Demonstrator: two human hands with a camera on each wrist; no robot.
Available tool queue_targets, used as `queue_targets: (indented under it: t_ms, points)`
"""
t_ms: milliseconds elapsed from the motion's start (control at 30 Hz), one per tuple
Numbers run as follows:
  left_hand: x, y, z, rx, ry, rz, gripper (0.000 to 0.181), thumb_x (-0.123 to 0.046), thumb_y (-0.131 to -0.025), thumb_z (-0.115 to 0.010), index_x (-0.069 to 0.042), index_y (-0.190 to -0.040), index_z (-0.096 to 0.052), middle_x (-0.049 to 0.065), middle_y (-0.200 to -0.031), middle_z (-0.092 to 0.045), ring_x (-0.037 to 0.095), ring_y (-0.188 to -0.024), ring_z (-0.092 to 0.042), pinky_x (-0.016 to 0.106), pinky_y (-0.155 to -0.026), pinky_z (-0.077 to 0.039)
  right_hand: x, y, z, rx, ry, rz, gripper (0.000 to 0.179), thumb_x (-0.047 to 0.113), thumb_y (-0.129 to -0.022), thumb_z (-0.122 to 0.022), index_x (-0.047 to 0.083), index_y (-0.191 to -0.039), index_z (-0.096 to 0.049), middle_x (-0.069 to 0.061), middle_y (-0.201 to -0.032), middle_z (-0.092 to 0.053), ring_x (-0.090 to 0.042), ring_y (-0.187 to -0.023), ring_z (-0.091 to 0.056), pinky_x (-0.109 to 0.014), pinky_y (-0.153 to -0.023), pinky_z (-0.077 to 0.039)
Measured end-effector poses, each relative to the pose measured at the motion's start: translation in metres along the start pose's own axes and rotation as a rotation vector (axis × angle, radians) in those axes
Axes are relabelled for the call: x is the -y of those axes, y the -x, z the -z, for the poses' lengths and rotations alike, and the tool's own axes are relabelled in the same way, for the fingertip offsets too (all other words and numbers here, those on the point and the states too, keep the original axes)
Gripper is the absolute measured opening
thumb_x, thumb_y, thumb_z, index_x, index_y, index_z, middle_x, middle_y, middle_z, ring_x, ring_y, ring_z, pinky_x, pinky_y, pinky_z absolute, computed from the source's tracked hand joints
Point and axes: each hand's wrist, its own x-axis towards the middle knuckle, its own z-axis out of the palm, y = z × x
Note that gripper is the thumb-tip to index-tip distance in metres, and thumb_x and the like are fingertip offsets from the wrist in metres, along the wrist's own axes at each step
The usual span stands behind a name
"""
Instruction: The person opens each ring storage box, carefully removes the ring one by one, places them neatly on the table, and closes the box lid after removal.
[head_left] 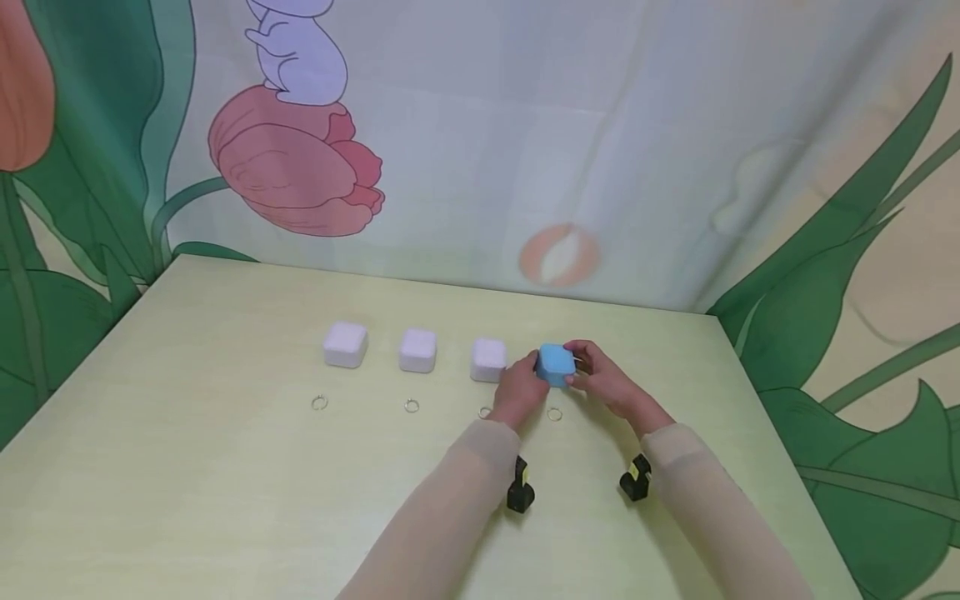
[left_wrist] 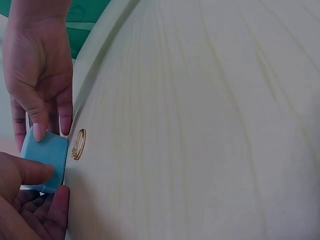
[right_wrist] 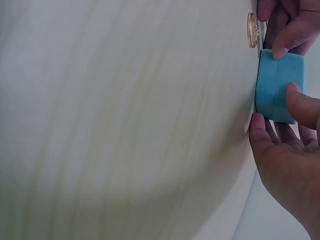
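Note:
A small blue box (head_left: 557,365) with rounded edges sits at the right end of a row of boxes, held between two hands. My left hand (head_left: 522,389) grips its left side, and my right hand (head_left: 607,385) grips its right side. In the right wrist view, both thumbs press the near face of the blue box (right_wrist: 280,87), while the other fingers go behind it, partly hidden. A faint seam runs along the box. Just in front of it lies a gold-coloured ring (head_left: 554,414), also seen as a ring (left_wrist: 79,144) in the left wrist view.
Three pale lilac boxes (head_left: 346,344) continue the row to the left, the closest beside my left hand. Rings (head_left: 319,402) lie in front of them, one partly covered by my left wrist. The pale table (head_left: 225,483) ends at a printed curtain (head_left: 465,167).

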Motion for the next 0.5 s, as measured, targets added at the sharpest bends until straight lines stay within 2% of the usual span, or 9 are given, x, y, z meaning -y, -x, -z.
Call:
queue_targets:
  t_ms: [200,333,500]
  points:
    - [-0.0011,-0.0023,0.0016,-0.009,-0.034,0.002,0.062,-0.008,-0.096,-0.056,-0.005,-0.156,-0.041,0.015,-0.158,-0.05,0.032,-0.148,-0.047,0.046,-0.123,-0.039,0.0018,-0.0037,0.0009,0.0,0.004,0.001,0.058,-0.006,-0.101,-0.052,-0.007,-0.152,-0.023,-0.033,-0.165,-0.022,-0.052,-0.155,-0.021,-0.06,-0.125,-0.028]
    - [-0.0024,-0.0036,0.0029,-0.006,-0.034,-0.019,0.063,-0.008,-0.095,-0.057,-0.002,-0.155,-0.041,0.017,-0.157,-0.05,0.033,-0.147,-0.047,0.045,-0.123,-0.039,0.0034,-0.0032,0.0032,0.004,-0.004,-0.001,0.067,-0.005,-0.1,-0.055,-0.004,-0.156,-0.02,-0.033,-0.166,-0.019,-0.052,-0.155,-0.019,-0.061,-0.125,-0.028]
    - [-0.005,-0.0042,0.0096,0.057,0.009,-0.07,0.065,-0.007,-0.095,-0.059,0.006,-0.155,-0.037,0.022,-0.158,-0.046,0.036,-0.149,-0.044,0.045,-0.125,-0.036,0.0103,0.0032,0.0079,-0.026,0.025,-0.019,0.073,0.005,-0.101,-0.059,-0.001,-0.16,-0.017,-0.033,-0.166,-0.02,-0.051,-0.154,-0.024,-0.063,-0.123,-0.031]
